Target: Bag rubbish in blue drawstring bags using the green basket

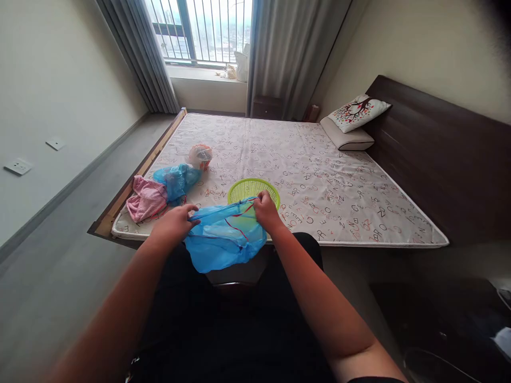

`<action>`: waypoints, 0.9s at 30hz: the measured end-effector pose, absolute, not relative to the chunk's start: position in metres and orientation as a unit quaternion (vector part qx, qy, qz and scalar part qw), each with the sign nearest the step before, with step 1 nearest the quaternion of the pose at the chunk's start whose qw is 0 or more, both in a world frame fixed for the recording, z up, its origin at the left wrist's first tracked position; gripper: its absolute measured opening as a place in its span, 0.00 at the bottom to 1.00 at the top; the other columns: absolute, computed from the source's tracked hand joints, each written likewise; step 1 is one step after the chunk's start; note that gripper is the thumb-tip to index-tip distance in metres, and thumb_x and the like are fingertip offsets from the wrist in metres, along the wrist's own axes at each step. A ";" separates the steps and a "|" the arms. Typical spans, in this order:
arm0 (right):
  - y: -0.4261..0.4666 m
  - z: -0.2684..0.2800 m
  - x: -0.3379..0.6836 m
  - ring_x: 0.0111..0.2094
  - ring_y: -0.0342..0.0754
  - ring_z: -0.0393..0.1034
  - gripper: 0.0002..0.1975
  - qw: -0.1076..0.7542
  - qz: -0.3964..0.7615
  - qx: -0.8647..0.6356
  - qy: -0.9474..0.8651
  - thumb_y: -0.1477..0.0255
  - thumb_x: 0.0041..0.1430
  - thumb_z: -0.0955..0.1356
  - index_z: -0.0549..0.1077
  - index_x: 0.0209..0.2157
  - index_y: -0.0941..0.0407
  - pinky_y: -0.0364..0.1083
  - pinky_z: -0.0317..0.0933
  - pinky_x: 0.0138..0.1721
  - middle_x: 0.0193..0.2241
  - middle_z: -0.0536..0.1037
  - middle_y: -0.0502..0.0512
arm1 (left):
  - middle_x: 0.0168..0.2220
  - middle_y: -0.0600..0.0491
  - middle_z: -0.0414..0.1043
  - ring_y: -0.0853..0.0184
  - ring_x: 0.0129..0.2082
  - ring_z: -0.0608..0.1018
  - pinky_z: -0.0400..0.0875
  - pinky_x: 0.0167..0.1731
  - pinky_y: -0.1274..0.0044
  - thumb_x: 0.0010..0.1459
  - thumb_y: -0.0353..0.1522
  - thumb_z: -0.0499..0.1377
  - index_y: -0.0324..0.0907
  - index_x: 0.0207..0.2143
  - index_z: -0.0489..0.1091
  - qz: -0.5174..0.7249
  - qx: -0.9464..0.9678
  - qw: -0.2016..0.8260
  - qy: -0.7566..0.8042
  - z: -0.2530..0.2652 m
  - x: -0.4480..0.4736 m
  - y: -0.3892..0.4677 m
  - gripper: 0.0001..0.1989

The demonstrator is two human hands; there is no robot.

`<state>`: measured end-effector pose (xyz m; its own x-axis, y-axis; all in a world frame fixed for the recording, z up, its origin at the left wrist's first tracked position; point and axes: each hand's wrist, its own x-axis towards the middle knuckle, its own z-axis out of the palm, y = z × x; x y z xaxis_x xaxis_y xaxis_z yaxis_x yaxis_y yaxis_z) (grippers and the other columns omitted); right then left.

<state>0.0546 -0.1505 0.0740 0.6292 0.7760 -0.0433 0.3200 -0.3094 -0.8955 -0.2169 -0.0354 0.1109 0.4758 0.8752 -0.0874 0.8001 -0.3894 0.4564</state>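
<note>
A blue drawstring plastic bag (223,250) hangs between my hands above my lap, its mouth stretched wide and a red drawstring showing along the rim. My left hand (178,221) pinches the rim at its left end. At the right end, my right hand (267,211) has its fingers closed on the rim and the red string. Just behind the bag, on the mattress, stands a green plastic basket (251,186), partly hidden by the bag and my right hand.
On the mattress (303,175) to the left lie a pink cloth (146,199), another blue plastic bag (178,180) and a clear bundle with orange parts (200,155). Pillows (355,114) rest by the dark headboard (431,122). A wooden bed edge (155,151) runs along the left.
</note>
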 end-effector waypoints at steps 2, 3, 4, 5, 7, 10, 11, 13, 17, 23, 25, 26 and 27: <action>-0.158 0.078 0.065 0.34 0.48 0.66 0.05 0.418 0.263 -0.780 -0.384 0.75 0.64 0.65 0.64 0.38 0.51 0.47 0.56 0.38 0.30 0.69 0.47 | 0.37 0.45 0.83 0.53 0.38 0.83 0.72 0.36 0.72 0.54 0.37 0.68 0.45 0.41 0.84 0.052 0.795 0.277 0.537 0.088 -0.226 -0.028 0.12; -0.162 0.079 0.069 0.33 0.49 0.66 0.04 0.389 0.287 -0.777 -0.404 0.75 0.63 0.66 0.66 0.39 0.52 0.47 0.56 0.37 0.30 0.70 0.47 | 0.35 0.46 0.83 0.53 0.37 0.82 0.71 0.34 0.73 0.53 0.35 0.67 0.44 0.38 0.83 0.051 0.775 0.317 0.544 0.079 -0.229 -0.027 0.10; -0.166 0.081 0.073 0.34 0.49 0.67 0.04 0.358 0.314 -0.769 -0.427 0.74 0.63 0.66 0.69 0.40 0.52 0.47 0.56 0.37 0.30 0.72 0.48 | 0.33 0.47 0.83 0.54 0.35 0.82 0.70 0.33 0.73 0.51 0.34 0.66 0.44 0.35 0.83 0.059 0.754 0.357 0.547 0.073 -0.232 -0.027 0.09; -0.170 0.082 0.074 0.35 0.50 0.68 0.03 0.330 0.337 -0.757 -0.452 0.72 0.65 0.66 0.71 0.39 0.53 0.47 0.56 0.38 0.31 0.74 0.49 | 0.32 0.48 0.83 0.56 0.34 0.81 0.69 0.31 0.74 0.49 0.33 0.65 0.43 0.34 0.82 0.076 0.732 0.394 0.551 0.070 -0.233 -0.029 0.08; -0.176 0.084 0.073 0.38 0.52 0.72 0.11 0.279 0.358 -0.741 -0.494 0.65 0.71 0.64 0.74 0.36 0.53 0.48 0.57 0.39 0.34 0.79 0.53 | 0.30 0.50 0.81 0.59 0.31 0.79 0.69 0.29 0.76 0.47 0.32 0.64 0.43 0.33 0.81 0.125 0.678 0.457 0.562 0.070 -0.230 -0.035 0.09; -0.179 0.087 0.064 0.42 0.56 0.75 0.25 0.206 0.327 -0.763 -0.518 0.46 0.73 0.64 0.75 0.37 0.53 0.49 0.58 0.40 0.40 0.83 0.59 | 0.30 0.52 0.79 0.62 0.29 0.79 0.73 0.28 0.76 0.45 0.33 0.66 0.42 0.38 0.80 0.213 0.561 0.569 0.562 0.084 -0.216 -0.046 0.15; -0.179 0.088 0.061 0.42 0.57 0.75 0.26 0.177 0.305 -0.778 -0.520 0.43 0.70 0.67 0.75 0.39 0.54 0.49 0.58 0.39 0.42 0.83 0.61 | 0.30 0.53 0.78 0.62 0.28 0.80 0.75 0.28 0.75 0.45 0.33 0.66 0.42 0.40 0.79 0.235 0.524 0.608 0.548 0.092 -0.208 -0.048 0.17; -0.178 0.093 0.058 0.43 0.58 0.76 0.21 0.127 0.258 -0.795 -0.533 0.49 0.68 0.73 0.74 0.39 0.54 0.49 0.58 0.38 0.44 0.83 0.63 | 0.31 0.54 0.78 0.64 0.27 0.80 0.76 0.28 0.76 0.45 0.33 0.69 0.42 0.42 0.78 0.275 0.476 0.664 0.508 0.108 -0.192 -0.052 0.19; -0.183 0.123 0.078 0.46 0.55 0.76 0.02 0.177 0.168 -0.790 -0.562 0.74 0.66 0.70 0.73 0.38 0.54 0.49 0.64 0.45 0.45 0.83 0.61 | 0.28 0.56 0.74 0.70 0.25 0.76 0.73 0.27 0.80 0.44 0.30 0.67 0.41 0.38 0.78 0.390 0.481 0.663 0.419 0.143 -0.158 -0.053 0.15; -0.213 0.189 0.120 0.44 0.55 0.76 0.10 0.444 -0.068 -0.769 -0.456 0.73 0.62 0.67 0.71 0.45 0.51 0.55 0.73 0.48 0.42 0.78 0.56 | 0.32 0.56 0.76 0.69 0.30 0.76 0.72 0.29 0.81 0.48 0.25 0.60 0.44 0.40 0.80 0.538 0.596 0.508 0.312 0.179 -0.121 -0.060 0.17; -0.220 0.201 0.125 0.45 0.55 0.77 0.14 0.483 -0.130 -0.746 -0.439 0.73 0.65 0.63 0.70 0.51 0.50 0.56 0.74 0.46 0.43 0.77 0.56 | 0.34 0.56 0.77 0.69 0.32 0.76 0.71 0.29 0.81 0.50 0.24 0.58 0.45 0.41 0.80 0.555 0.609 0.494 0.276 0.183 -0.107 -0.059 0.17; -0.222 0.205 0.126 0.47 0.55 0.77 0.17 0.492 -0.159 -0.736 -0.437 0.73 0.66 0.61 0.70 0.55 0.50 0.57 0.75 0.47 0.45 0.76 0.57 | 0.34 0.55 0.77 0.70 0.32 0.76 0.70 0.30 0.81 0.51 0.24 0.58 0.45 0.41 0.80 0.561 0.611 0.494 0.259 0.185 -0.100 -0.058 0.17; -0.223 0.208 0.128 0.50 0.57 0.77 0.20 0.494 -0.189 -0.727 -0.437 0.74 0.67 0.60 0.68 0.59 0.50 0.59 0.75 0.49 0.48 0.76 0.59 | 0.34 0.55 0.76 0.70 0.32 0.76 0.69 0.30 0.81 0.52 0.24 0.58 0.45 0.41 0.80 0.567 0.611 0.495 0.244 0.186 -0.092 -0.056 0.17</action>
<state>0.1277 -0.2228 0.2075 0.5458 0.4499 0.7069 0.8231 -0.1299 -0.5528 -0.0920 -0.0557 0.1864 0.2375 0.8598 0.4521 -0.2627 -0.3912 0.8820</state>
